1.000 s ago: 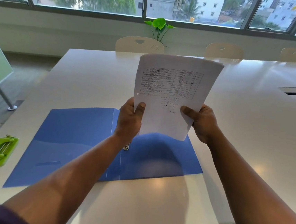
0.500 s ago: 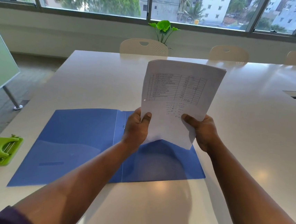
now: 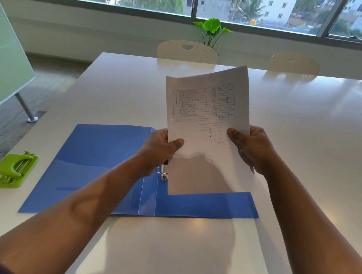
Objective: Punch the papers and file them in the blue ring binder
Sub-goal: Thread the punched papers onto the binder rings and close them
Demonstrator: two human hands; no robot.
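A white, glossy worktop fills the lower part of the view, its near edge closest to the person. Both bare forearms reach forward over it. The blue ring binder lies open and flat on the worktop, its left cover spread toward the green hole punch, which sits apart from it near the left edge. A metal ring stands up at the binder's spine, just beside the lower left edge of the papers. The papers are held off the worktop above the binder's right half, tilted with the top leaning right; the front sheet shows a printed table, handwritten figures below it, and a punched hole at its left margin. The left hand holds the left edge, thumb on the front face and fingers curled behind: a closed pinch grip. The right hand grips the right edge likewise, thumb on front. Beyond the far edge stand pale chairs, a green plant, and a window facing buildings and trees.
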